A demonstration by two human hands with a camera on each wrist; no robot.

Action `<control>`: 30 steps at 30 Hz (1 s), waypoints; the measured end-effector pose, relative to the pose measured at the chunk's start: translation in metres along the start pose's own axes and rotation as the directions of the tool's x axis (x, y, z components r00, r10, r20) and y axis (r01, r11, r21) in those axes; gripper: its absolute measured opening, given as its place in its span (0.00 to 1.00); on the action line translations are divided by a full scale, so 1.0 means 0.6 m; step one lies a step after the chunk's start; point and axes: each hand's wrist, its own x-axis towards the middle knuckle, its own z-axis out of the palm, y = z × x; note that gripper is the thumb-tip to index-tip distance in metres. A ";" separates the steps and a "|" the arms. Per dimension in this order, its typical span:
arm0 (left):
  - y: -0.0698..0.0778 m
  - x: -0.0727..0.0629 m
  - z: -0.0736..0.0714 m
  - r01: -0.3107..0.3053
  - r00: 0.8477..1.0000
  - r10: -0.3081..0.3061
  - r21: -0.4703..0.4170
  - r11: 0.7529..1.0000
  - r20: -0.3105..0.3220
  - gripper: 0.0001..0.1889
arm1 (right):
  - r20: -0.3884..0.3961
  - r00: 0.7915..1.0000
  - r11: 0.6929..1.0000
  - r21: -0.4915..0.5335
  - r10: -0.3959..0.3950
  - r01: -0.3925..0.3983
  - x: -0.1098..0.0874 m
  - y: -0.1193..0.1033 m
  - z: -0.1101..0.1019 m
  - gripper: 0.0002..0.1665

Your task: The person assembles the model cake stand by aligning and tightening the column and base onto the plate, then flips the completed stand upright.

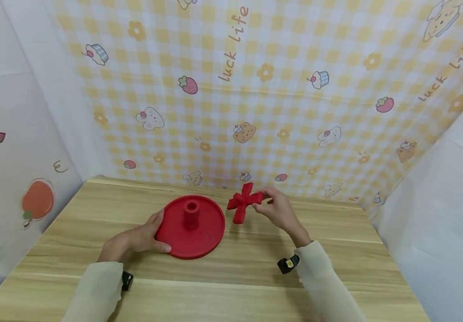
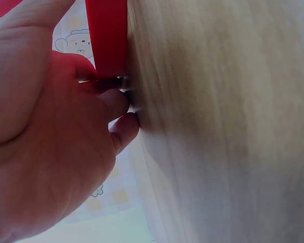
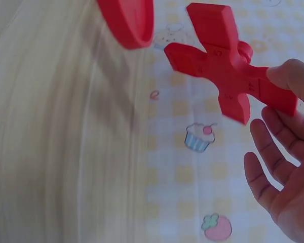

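A round red base (image 1: 211, 232) with a raised lip carries an upright hollow post (image 1: 191, 214) at its middle. My left hand (image 1: 144, 235) grips the base by its left edge, thumb over the lip. In the left wrist view, the other fingers curl under the base's red edge (image 2: 110, 40), close to the tabletop. Just right of the base, my right hand (image 1: 279, 210) holds a red four-armed cross piece (image 1: 242, 202) in the air. The right wrist view shows thumb and fingers pinching one arm of the cross (image 3: 225, 71), with a small round stub on its far side.
Both hands work over a wood-grain table (image 1: 215, 295). A yellow-checked cloth (image 1: 275, 103) with cartoon prints hangs right behind its back edge. White sheets stand at the left (image 1: 10, 103) and right (image 1: 452, 188).
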 end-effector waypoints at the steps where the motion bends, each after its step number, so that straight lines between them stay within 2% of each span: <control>1: 0.000 0.000 0.000 0.004 1.000 -0.004 0.003 1.000 -0.001 0.66 | -0.006 1.000 1.000 0.007 0.004 -0.004 0.003 -0.003 0.003 0.16; 6: 0.001 -0.002 0.001 0.017 1.000 -0.017 0.010 1.000 -0.002 0.65 | -0.031 0.999 0.997 0.074 0.013 -0.011 0.017 -0.021 0.017 0.15; 15: 0.002 -0.002 -0.002 0.022 1.000 -0.022 0.004 1.000 0.001 0.65 | -0.024 1.000 0.985 0.172 -0.007 0.011 0.035 -0.047 0.041 0.14; 22: 0.003 -0.001 -0.004 0.037 0.999 -0.037 0.039 0.999 0.001 0.65 | -0.016 0.998 0.960 0.275 -0.055 0.058 0.047 -0.063 0.062 0.16; 30: 0.001 0.000 0.000 0.038 0.999 -0.038 0.032 0.999 -0.001 0.66 | -0.010 0.999 0.965 0.258 -0.040 0.041 0.056 -0.087 0.084 0.24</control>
